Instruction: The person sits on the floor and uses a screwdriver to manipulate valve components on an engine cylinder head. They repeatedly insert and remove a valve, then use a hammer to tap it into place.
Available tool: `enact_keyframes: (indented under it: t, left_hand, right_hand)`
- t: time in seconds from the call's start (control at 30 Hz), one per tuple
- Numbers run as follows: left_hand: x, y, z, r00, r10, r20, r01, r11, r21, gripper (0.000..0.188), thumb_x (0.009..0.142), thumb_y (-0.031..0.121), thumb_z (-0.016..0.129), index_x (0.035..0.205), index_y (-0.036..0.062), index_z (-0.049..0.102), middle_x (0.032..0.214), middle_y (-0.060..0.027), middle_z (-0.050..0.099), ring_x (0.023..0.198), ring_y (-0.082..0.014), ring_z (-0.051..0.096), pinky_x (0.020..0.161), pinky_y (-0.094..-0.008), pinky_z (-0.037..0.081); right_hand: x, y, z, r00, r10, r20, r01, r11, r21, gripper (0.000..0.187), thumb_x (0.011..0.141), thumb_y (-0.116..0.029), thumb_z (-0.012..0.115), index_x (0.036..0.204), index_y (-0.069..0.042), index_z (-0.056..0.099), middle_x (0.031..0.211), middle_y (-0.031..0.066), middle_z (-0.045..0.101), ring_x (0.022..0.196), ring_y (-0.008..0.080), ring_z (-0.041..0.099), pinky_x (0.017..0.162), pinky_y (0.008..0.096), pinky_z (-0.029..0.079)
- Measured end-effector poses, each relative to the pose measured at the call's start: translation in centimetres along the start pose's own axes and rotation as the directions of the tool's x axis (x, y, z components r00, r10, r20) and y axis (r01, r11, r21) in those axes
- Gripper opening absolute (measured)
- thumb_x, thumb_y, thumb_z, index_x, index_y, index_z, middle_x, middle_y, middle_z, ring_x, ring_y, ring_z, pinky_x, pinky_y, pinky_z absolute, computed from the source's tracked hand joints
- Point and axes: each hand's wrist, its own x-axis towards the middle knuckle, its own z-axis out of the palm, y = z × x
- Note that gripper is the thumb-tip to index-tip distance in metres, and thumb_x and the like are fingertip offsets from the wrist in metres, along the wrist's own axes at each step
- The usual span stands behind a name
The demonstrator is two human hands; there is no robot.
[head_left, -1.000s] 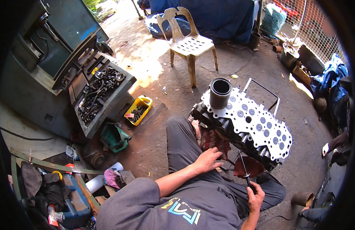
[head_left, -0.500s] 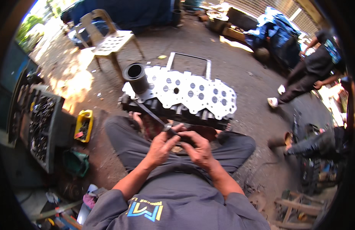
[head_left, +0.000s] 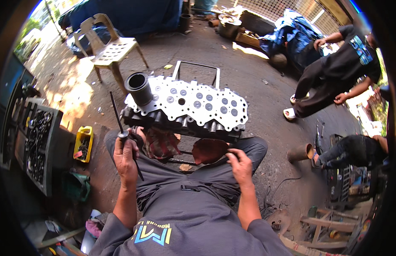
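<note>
My left hand [head_left: 126,164] is closed around a long dark rod with a round metal disc [head_left: 123,135]. The rod's thin end points up and away, and its lower part passes below my fingers. My right hand [head_left: 240,164] is raised over my right thigh, fingers loosely curled and apart, with nothing visible in it. In front of me lies an engine cylinder head [head_left: 190,99], its pale flat face up, with round valves and holes along it. A dark metal cylinder sleeve [head_left: 140,94] stands upright on its left end.
Reddish cloth [head_left: 161,144] lies under the cylinder head's near side. At left are a parts tray [head_left: 55,158] and a yellow container [head_left: 83,144]; a plastic chair [head_left: 114,49] stands beyond. Right, a person [head_left: 330,70] stands near a rusty cylinder [head_left: 297,153] and wooden frame [head_left: 330,224].
My hands were together at the rod and have moved apart. The left hand has carried the rod leftward and tilted it more upright; the right hand has let go and moved right.
</note>
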Motion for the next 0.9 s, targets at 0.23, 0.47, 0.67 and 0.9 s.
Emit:
enact_keyframes:
  t: [0.23, 0.47, 0.67, 0.9]
  left_hand:
    - [4.0, 3.0, -2.4, 0.983, 0.12, -0.142, -0.126, 0.992, -0.03, 0.033, 0.103, 0.027, 0.049, 0.124, 0.0033, 0.059, 0.073, 0.0024, 0.049, 0.06, -0.0031, 0.042, 0.05, -0.017, 0.03]
    - [12.5, 4.5, -1.1, 0.935, 0.309, -0.177, -0.324, 0.944, -0.064, 0.028, 0.102, 0.023, 0.052, 0.121, 0.0042, 0.06, 0.077, 0.0016, 0.055, 0.062, -0.0033, 0.043, 0.053, -0.0172, 0.031]
    - [17.6, 1.7, -2.3, 0.892, 0.413, -0.183, -0.418, 0.908, 0.012, 0.02, 0.1, 0.018, 0.057, 0.112, 0.0048, 0.063, 0.074, 0.0033, 0.054, 0.064, -0.0016, 0.043, 0.056, -0.0173, 0.033]
    - [17.7, -3.5, -6.2, 0.914, 0.282, -0.293, -0.313, 0.948, -0.064, 0.021, 0.1, 0.019, 0.056, 0.114, 0.0036, 0.062, 0.075, 0.003, 0.053, 0.062, -0.0014, 0.039, 0.056, -0.0171, 0.031]
  right_hand:
    - [0.6, 5.4, -0.7, 0.961, 0.062, -0.269, -0.089, 0.992, -0.091, 0.015, 0.091, -0.011, 0.06, 0.098, -0.001, 0.067, 0.076, 0.0069, 0.07, 0.061, 0.0135, 0.063, 0.059, 0.0268, 0.05]
    - [1.1, 6.5, -0.1, 0.978, -0.043, -0.205, -0.052, 0.898, -0.436, 0.015, 0.088, -0.017, 0.063, 0.094, -0.004, 0.067, 0.073, 0.0087, 0.07, 0.067, 0.0214, 0.069, 0.063, 0.0329, 0.051]
    - [0.0, 4.8, 0.8, 0.985, 0.05, -0.166, -0.109, 0.925, -0.365, 0.012, 0.09, -0.011, 0.06, 0.095, -0.001, 0.067, 0.074, 0.007, 0.068, 0.064, 0.0148, 0.064, 0.059, 0.0273, 0.049]
    - [4.2, -5.3, 8.0, 0.982, -0.102, 0.159, 0.151, 0.931, -0.332, 0.011, 0.092, -0.004, 0.061, 0.1, 0.001, 0.067, 0.08, 0.0041, 0.065, 0.07, 0.0081, 0.06, 0.061, 0.0215, 0.047]
